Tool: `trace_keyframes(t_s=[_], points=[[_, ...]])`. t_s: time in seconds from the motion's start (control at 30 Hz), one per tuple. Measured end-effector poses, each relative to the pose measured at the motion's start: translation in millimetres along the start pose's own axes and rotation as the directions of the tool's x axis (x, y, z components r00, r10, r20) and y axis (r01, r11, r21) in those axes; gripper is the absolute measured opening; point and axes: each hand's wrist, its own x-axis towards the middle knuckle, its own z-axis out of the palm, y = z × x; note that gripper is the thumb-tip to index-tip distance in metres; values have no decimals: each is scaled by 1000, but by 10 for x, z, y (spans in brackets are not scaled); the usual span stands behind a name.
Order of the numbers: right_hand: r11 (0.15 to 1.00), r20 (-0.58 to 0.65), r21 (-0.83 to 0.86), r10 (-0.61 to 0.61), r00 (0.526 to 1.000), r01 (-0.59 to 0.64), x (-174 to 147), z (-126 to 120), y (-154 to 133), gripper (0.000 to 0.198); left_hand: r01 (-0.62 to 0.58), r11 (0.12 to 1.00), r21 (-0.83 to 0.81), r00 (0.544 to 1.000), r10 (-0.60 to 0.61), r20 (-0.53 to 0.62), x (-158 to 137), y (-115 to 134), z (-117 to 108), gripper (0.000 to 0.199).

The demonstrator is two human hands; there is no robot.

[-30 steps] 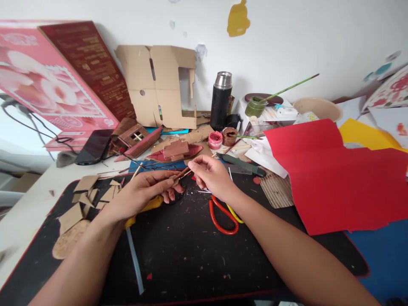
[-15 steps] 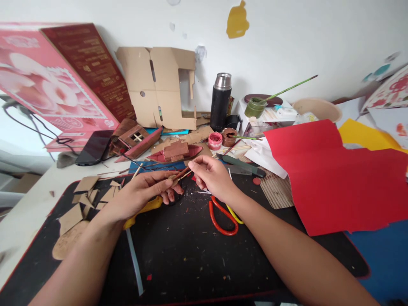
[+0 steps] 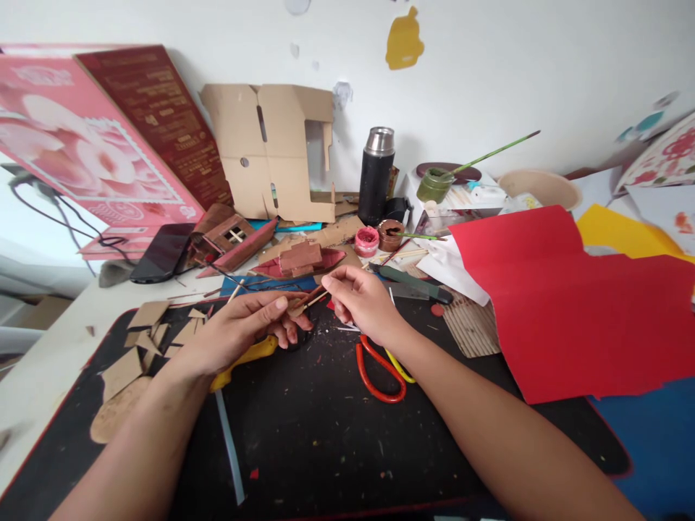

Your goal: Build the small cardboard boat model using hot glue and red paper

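Brown, slender and small, the held piece (image 3: 311, 296) spans the gap between the person's two hands. The left hand (image 3: 247, 318) has its fingers closed about the near end, though how firmly the thumb presses cannot be told. The right hand (image 3: 358, 298) pinches thumb and forefinger together on a thin pale stick (image 3: 318, 297), whose tip they cover. Both piece and stick slant with their long axes from the left fingers up and rightward, the far end pointing to the right fingertips and away from the body.

Just beyond the fingers, the nearer boat (image 3: 300, 258) and, farther left, the cabin boat (image 3: 237, 239) appear formed and largely coloured, so that much seems done. The held piece seems unfinished: it is joined to neither boat, and the stick looks uncoloured.

Under the left wrist lies a yellow tool (image 3: 244, 362); nearer the right hand's underside sits an orange loop handle (image 3: 381, 397). Well left of the fingers, cardboard scraps (image 3: 122, 373) lie loose, seemingly unused.
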Motion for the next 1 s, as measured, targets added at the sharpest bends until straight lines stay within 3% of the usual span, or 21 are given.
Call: trace_keyframes(t_s=[0.33,0.6,0.8,1.0], points=[[1000,13,21,-7,1000,6,3,2,3,40,-1,996,-85,996,-7,-91,19,9,31,46],[999,9,47,19,1000,-20,1,8,-8,45,-47,999,-24,983,42,-181,13,57,55,48],[998,13,59,22,1000,-22,0,6,-7,39,-49,972,229,950,116,-289,26,93,113,54],[997,-2,78,31,1000,-30,2,12,-10,37,-65,844,533,906,274,-322,13,55,168,56]])
